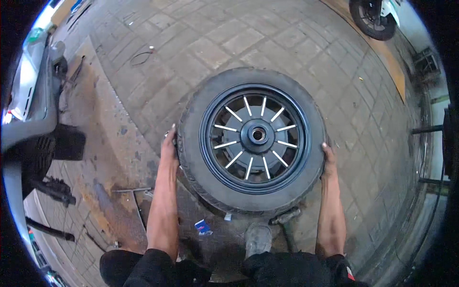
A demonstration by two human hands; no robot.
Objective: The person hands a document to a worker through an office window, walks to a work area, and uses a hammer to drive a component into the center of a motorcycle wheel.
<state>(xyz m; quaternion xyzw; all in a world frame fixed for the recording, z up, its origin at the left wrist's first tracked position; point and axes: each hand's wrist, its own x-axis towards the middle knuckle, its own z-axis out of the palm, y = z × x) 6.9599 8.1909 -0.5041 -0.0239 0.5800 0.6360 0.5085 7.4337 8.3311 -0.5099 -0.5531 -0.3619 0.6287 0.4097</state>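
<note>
A motor scooter wheel (224,191) with a dusty black tyre lies face up before me, its black rim (206,138) carrying spokes with white stripes. At its centre is a round hub (258,135) with an open bore. My left hand (169,146) is closed against the tyre's left side, most of its fingers hidden beyond the tread. On the opposite side my right hand (329,160) grips the tyre, its thumb up along the edge and the other fingers out of sight underneath. Whether the wheel touches the floor or is slightly raised, I cannot tell.
Below the tyre lies a hammer (285,216), beside my shoe (258,239). A T-handle wrench (136,201) rests near my left forearm, and a small blue packet (202,226) between my arms. A scooter (28,124) stands at left; another vehicle's wheel (375,21) shows at far right.
</note>
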